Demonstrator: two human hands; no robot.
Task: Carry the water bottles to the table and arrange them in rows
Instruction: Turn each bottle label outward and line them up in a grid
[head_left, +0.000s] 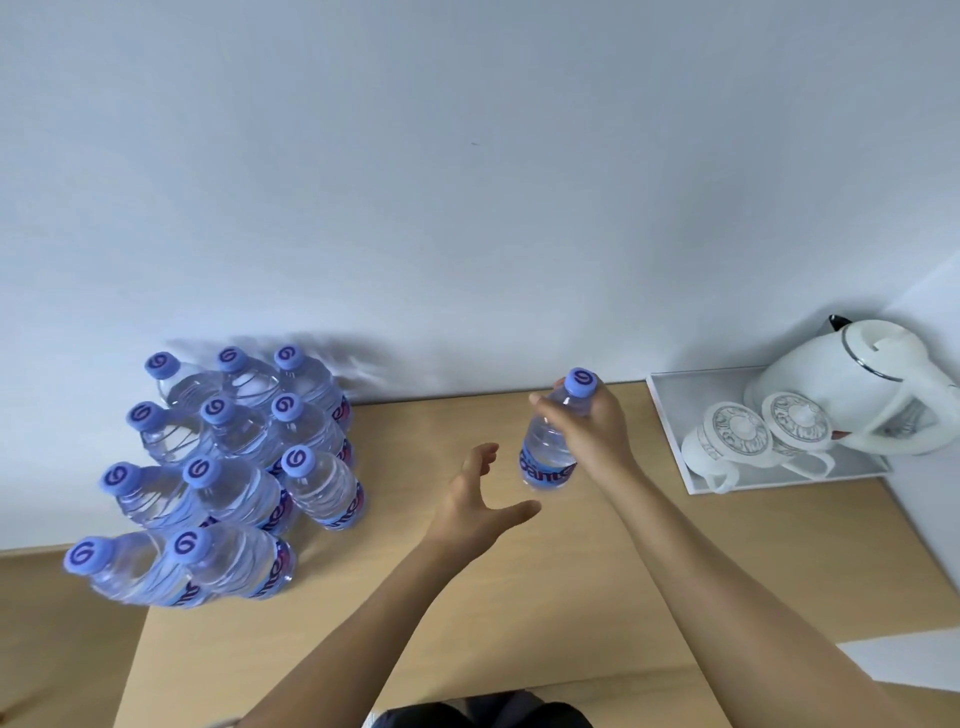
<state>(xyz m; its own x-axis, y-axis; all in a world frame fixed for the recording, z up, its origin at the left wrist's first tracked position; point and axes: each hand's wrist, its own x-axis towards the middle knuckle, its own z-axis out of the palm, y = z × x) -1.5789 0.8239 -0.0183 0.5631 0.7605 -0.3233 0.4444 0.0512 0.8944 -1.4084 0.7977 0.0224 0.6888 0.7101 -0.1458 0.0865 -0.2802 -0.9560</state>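
The right hand (597, 421) grips one clear plastic water bottle with a blue cap (551, 447) around its upper body; the bottle's long axis is near upright, just above the light wooden table (467, 597). The left hand (480, 499) is empty, fingers spread, just beside it. The cluster of eleven matching bottles (228, 467) stands well to the left of the held bottle, nearer the left hand. Judgement: placement requires leftward travel.

One head-worn wide-angle view looks steeply down, close over the table (467, 597) toward the wall (467, 182).

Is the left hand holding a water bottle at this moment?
No, the left hand is open and empty, while the right hand grips the single bottle.
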